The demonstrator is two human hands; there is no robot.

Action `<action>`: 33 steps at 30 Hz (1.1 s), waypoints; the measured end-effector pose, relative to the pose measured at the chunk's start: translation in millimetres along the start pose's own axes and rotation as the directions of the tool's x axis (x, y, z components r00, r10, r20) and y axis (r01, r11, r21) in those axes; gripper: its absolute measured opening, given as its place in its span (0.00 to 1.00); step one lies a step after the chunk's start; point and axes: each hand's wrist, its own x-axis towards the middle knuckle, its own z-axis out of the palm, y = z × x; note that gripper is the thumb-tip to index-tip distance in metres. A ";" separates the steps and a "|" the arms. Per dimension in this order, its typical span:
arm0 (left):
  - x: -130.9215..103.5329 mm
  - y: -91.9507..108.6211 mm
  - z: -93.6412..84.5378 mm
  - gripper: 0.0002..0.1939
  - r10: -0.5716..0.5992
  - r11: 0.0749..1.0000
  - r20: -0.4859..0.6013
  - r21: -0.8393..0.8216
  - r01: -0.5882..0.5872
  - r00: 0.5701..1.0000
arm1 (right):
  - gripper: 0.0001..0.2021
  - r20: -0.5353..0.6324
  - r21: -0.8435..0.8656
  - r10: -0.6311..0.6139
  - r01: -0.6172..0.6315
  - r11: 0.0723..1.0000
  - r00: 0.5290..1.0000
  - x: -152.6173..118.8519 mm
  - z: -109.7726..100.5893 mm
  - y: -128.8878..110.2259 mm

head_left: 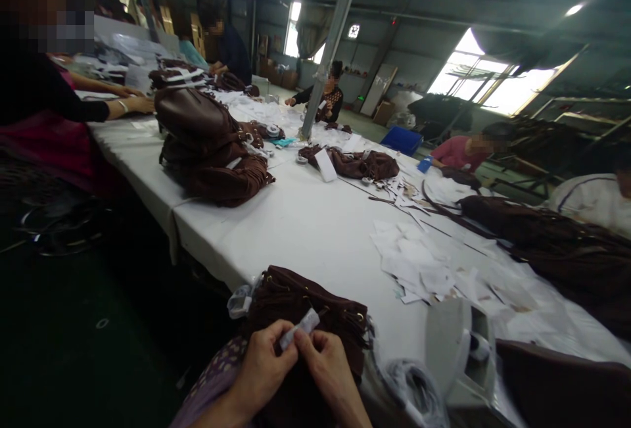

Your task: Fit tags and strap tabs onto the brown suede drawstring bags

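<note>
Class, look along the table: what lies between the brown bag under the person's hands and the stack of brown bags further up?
In the head view, only bare white tablecloth lies between the near brown bag and the stack of brown bags.

Long white table [315, 231] with brown bags [211, 152], scattered paper scraps [424, 263].

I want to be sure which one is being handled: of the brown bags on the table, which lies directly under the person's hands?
The brown bag at the table's near edge, under the left hand and right hand, which pinch a small white strip. The other bags lie farther up the table.
</note>
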 end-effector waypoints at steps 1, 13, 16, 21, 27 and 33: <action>0.6 1.3 -0.4 0.09 -0.030 0.999 0.020 -0.024 0.031 0.999 | 0.25 0.050 0.061 0.012 -0.015 0.998 0.999 -0.1 -2.2 3.8; -1.7 5.7 -0.1 0.11 -0.033 0.999 0.034 0.004 0.033 0.999 | 0.25 0.075 0.202 0.124 -0.137 0.970 0.989 0.8 -4.4 12.7; -1.1 9.2 -3.2 0.11 -0.029 1.000 0.064 0.011 0.029 0.998 | 0.24 0.075 0.247 0.119 -0.134 0.960 0.990 -0.5 -5.4 12.1; 1.6 8.6 -2.3 0.12 -0.068 0.987 0.128 -0.134 0.085 0.989 | 0.25 0.028 0.266 0.122 -0.125 0.956 0.992 -1.4 -3.5 13.0; 4.9 1.3 7.7 0.17 -0.152 0.915 0.109 -0.362 0.181 0.982 | 0.25 0.054 0.313 0.105 -0.117 0.943 0.993 -3.8 -5.5 13.2; 4.1 -0.3 11.4 0.18 -0.203 0.833 0.106 -0.505 0.229 0.973 | 0.24 0.062 0.330 0.137 -0.149 0.932 0.989 -9.0 -9.8 13.9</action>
